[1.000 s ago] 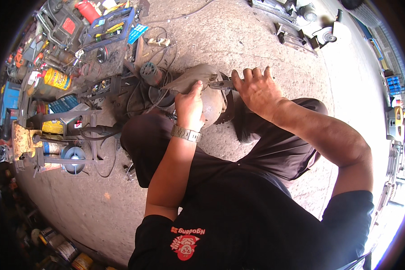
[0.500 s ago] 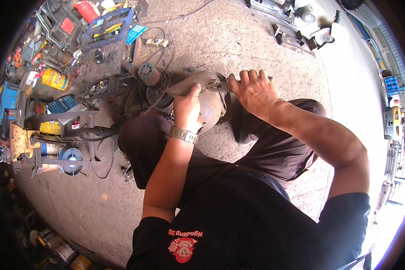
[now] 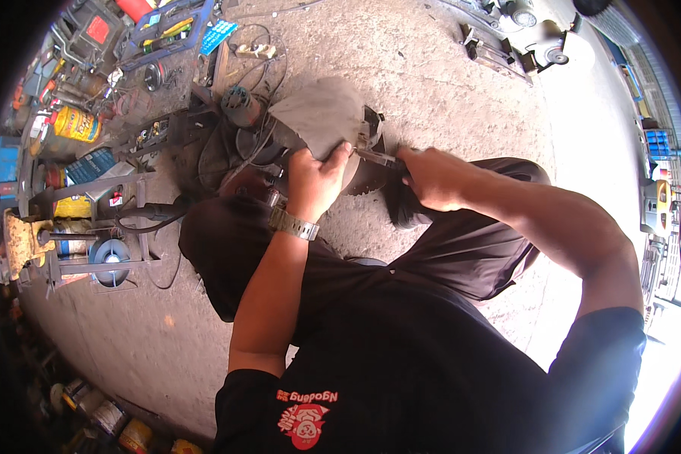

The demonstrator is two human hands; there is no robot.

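Observation:
A grey, rounded sheet-metal piece [image 3: 321,113] with a bent, ragged edge stands tilted in front of my crossed legs. My left hand [image 3: 314,181], with a metal watch at the wrist, is closed on its near edge, thumb on top. My right hand [image 3: 435,178] is wrapped around the handles of pliers [image 3: 378,157]. Their jaws reach to the right edge of the metal piece, close to my left thumb. Whether the jaws are clamped on it I cannot tell. Below the sheet another jagged metal part is partly hidden.
Just left of the metal piece stands a dark grey cylinder [image 3: 242,106] among loose cables. A blue tool case [image 3: 178,30], a yellow container [image 3: 76,125] and a metal frame [image 3: 106,268] fill the left side. A grinder-like machine [image 3: 548,53] stands at the far right.
The metal piece has turned so its broad grey face shows more. My right hand has moved down and rolled over with the pliers; my left hand has shifted slightly.

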